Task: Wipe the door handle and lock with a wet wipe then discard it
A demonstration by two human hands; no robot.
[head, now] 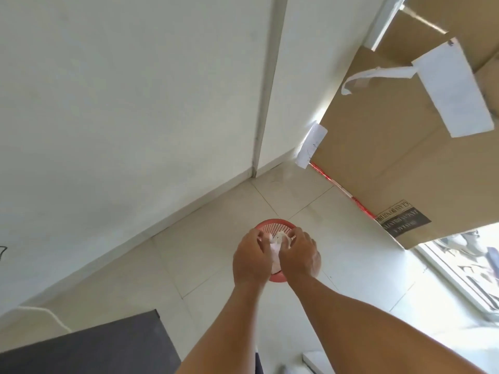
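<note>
Wet wipe, white and crumpled, is bunched between your hands in the head view, directly over a round red mesh basket on the glossy pale tiled floor. Your left hand and right hand both curl their fingers onto it (the basket's contents are hidden). A brown cardboard box stands to the right, and a dark grey slab lies lower left.
</note>
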